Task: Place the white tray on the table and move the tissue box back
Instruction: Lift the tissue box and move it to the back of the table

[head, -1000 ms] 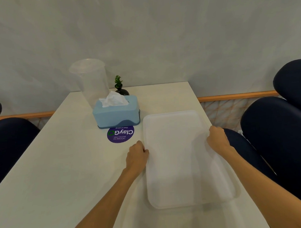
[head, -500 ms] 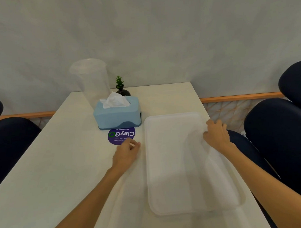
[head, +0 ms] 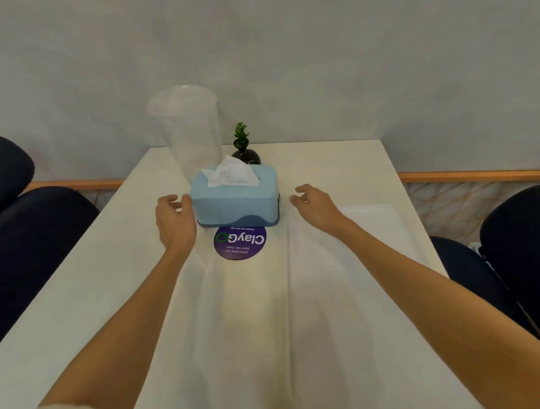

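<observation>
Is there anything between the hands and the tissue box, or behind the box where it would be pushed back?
Nothing lies between either hand and the tissue box: left hand at its left end, right hand apart on the right. Behind it stand a clear cup and a small plant, close by.

We find a white desk bearing a tray, tissue box, purple sticker, clear cup and small potted plant.
</observation>
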Demonstrator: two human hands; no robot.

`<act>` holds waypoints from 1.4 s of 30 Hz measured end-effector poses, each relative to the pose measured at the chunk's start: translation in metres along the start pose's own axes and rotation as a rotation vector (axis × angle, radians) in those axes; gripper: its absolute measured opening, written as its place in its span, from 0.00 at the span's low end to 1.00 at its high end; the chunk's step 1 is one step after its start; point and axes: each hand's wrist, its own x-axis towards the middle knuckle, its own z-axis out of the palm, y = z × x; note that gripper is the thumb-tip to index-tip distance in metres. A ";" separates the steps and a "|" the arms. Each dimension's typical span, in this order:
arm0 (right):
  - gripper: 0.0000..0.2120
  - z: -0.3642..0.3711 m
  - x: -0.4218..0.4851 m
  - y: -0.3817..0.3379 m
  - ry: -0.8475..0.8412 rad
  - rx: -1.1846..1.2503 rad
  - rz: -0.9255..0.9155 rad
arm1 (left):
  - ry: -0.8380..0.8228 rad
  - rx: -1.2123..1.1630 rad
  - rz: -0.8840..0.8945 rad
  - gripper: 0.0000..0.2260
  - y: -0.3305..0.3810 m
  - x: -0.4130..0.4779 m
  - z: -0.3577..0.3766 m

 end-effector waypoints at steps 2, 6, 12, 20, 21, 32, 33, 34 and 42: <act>0.26 0.009 0.012 -0.016 -0.014 0.100 0.037 | -0.032 -0.024 -0.106 0.22 0.000 0.017 0.006; 0.26 0.028 0.034 -0.033 -0.068 0.207 0.108 | -0.177 -0.056 -0.259 0.27 0.000 0.036 0.017; 0.27 0.045 0.052 -0.029 -0.098 0.334 0.176 | -0.308 -0.163 -0.269 0.27 -0.009 0.046 0.025; 0.28 0.052 0.060 -0.028 -0.114 0.421 0.232 | -0.368 -0.237 -0.339 0.24 -0.008 0.038 0.036; 0.28 0.052 0.060 -0.028 -0.109 0.427 0.234 | -0.357 -0.245 -0.336 0.24 -0.007 0.036 0.036; 0.32 0.004 0.065 -0.014 0.108 0.598 -0.024 | -0.323 -0.394 -0.070 0.24 0.031 -0.001 0.049; 0.32 -0.005 0.066 -0.010 0.130 0.602 -0.025 | -0.346 -0.400 -0.054 0.25 0.036 -0.006 0.055; 0.31 -0.015 0.068 -0.004 0.147 0.605 -0.026 | -0.367 -0.402 -0.040 0.25 0.041 -0.011 0.062; 0.30 -0.079 0.095 0.054 0.244 0.617 0.117 | -0.544 -0.352 -0.033 0.22 0.084 -0.035 0.138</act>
